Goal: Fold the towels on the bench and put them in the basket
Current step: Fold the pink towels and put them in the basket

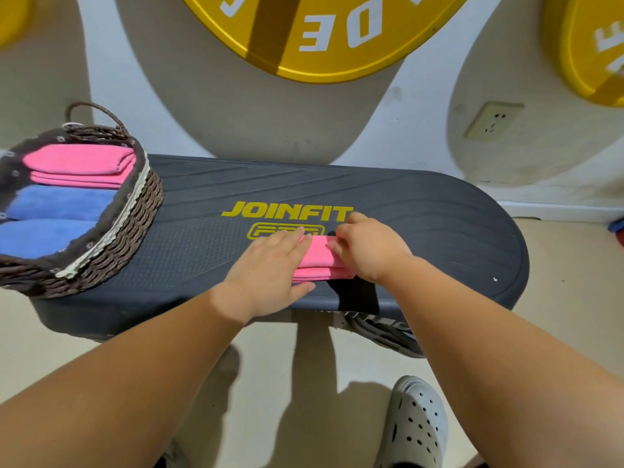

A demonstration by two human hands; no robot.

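Pink towel (319,261): lying folded small on the middle of the black bench (422,224), just below the yellow lettering
Left hand (270,275): pressing flat on the left part of this towel, fingers lying straight
Right hand (368,248): curling its fingers round the right end, gripping it
Basket (135,217): sitting on the bench's left end, well apart from both hands, holding folded pink towels (77,163) at the back and blue towels (57,214) nearer
Grey shoe (417,423): standing on the floor below the bench
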